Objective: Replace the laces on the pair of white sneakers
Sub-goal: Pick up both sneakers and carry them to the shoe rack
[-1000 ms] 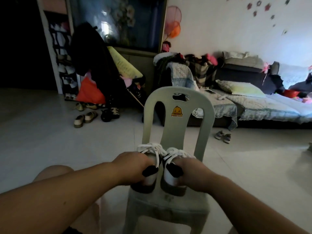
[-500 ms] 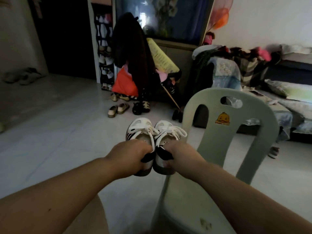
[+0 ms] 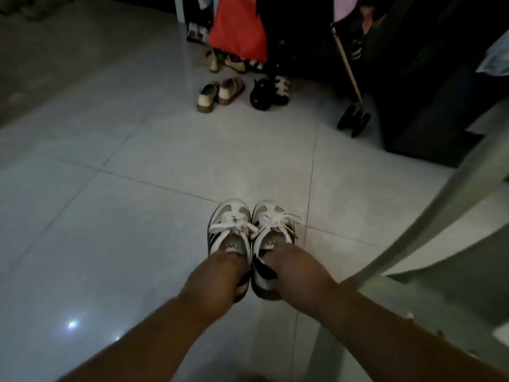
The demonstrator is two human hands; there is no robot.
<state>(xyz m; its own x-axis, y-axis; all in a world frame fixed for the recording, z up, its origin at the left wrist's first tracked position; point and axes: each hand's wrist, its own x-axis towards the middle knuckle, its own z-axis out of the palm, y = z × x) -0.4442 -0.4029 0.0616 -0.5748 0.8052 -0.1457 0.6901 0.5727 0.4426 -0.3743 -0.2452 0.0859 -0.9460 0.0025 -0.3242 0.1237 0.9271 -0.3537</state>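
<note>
— Progress? Sneakers where?
— Barely begun. Lower centre of frame: 2 white sneakers (image 3: 249,244) side by side, left hand (image 3: 217,277) and right hand (image 3: 297,274) each clamped on 1 heel. Laces (image 3: 242,226) seemingly tied; dim.

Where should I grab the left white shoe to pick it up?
Grab the left white sneaker at its heel, coming from behind. The opening behind the tongue faces you, so fingers slip inside while the thumb pinches the heel from outside. That is how the left hand holds it now, like the right hand on the right sneaker. The laced toe end offers less to grip.
</note>
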